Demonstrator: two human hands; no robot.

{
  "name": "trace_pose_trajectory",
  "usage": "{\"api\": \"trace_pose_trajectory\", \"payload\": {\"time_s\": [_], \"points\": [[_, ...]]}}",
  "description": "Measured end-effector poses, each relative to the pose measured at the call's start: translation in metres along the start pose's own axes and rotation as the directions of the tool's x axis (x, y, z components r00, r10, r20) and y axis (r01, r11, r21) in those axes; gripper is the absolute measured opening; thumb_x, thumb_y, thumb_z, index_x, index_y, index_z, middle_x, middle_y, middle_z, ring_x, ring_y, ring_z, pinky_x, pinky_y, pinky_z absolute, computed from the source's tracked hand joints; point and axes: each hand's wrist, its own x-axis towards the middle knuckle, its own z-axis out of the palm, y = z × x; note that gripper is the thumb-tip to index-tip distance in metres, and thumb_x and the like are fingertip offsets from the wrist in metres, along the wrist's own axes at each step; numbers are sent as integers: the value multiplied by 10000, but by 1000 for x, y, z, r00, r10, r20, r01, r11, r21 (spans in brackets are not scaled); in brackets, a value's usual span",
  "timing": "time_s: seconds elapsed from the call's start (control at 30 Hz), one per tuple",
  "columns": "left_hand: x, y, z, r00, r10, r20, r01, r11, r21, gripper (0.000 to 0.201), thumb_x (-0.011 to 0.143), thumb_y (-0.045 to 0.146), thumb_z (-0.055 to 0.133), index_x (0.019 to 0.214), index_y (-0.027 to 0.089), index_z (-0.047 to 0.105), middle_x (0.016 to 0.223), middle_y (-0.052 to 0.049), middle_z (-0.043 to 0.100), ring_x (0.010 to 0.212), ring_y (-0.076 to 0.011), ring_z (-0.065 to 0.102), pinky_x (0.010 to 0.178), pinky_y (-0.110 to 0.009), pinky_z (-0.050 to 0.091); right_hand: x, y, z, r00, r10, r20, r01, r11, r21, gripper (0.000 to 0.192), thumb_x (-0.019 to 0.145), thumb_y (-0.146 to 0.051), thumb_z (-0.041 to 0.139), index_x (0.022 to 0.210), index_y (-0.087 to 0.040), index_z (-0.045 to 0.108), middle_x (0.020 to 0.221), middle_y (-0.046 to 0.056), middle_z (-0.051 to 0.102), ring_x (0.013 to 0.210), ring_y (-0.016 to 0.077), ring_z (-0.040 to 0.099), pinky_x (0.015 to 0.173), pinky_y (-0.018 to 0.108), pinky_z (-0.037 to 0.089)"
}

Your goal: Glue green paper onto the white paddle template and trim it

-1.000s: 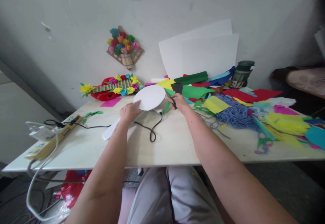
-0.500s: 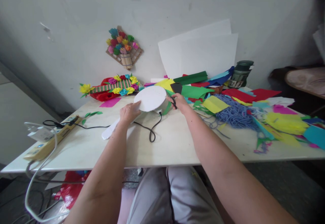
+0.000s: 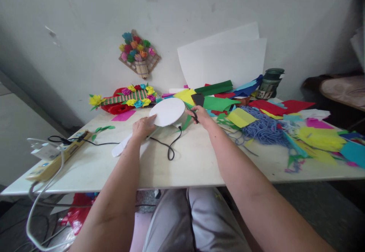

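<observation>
My left hand [image 3: 143, 128] grips a white paddle-shaped board [image 3: 167, 112] where its round head meets its long handle, thumb on top. The handle passes under my left wrist, and its rounded end shows to the left. My right hand [image 3: 203, 116] is closed on black-handled scissors [image 3: 195, 116] at the right edge of the round head. The blades are mostly hidden, so I cannot tell whether they touch the board. A black cable [image 3: 170, 149] with a plug end lies looped on the table below the board.
A yellow power strip [image 3: 61, 157] with a white charger lies on the left. Behind stands a flower-decorated craft guitar [image 3: 125, 99]. Coloured paper sheets [image 3: 219, 102], blue yarn [image 3: 262, 128] and a dark green jar [image 3: 270, 83] fill the right side. White sheets [image 3: 222, 59] lean on the wall.
The white board and my left hand have shifted slightly left. My right hand with the scissors stays almost in place.
</observation>
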Motion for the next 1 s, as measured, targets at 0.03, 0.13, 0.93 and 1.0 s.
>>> {"api": "trace_pose_trajectory", "payload": {"time_s": [0.03,0.13,0.93,1.0], "points": [[-1,0,0,1000,4,-1,-4,1000,0,543,718,370,490,1259,399,455,1107,4,605,1004,-220,560,796,-300,418,0,1,0,1000,-3,0,3,1000,-1,339,666,-310,714,817,-192,435,419,-75,471,345,67,421,276,154,332],[-3,2,-2,1000,28,-6,-28,1000,-4,544,717,371,488,1259,399,455,1094,14,610,988,-211,566,791,-289,419,1,2,-1,1000,-8,-6,8,1000,-10,388,637,-363,730,827,-190,440,424,-72,478,346,72,431,281,163,350],[-5,-3,-2,999,46,19,-47,999,2,555,729,387,489,1280,404,426,1172,18,580,1039,-210,547,831,-295,412,1,1,-6,999,-4,41,5,1000,-22,310,699,-312,692,845,-194,446,426,-77,469,353,69,424,291,153,329],[-5,-4,-1,998,57,12,-57,998,-6,553,730,381,489,1279,406,425,1196,21,568,1060,-204,538,847,-291,406,1,2,-5,999,-9,42,10,1000,-25,326,691,-331,698,846,-191,448,430,-74,472,356,67,424,293,151,328]]}}
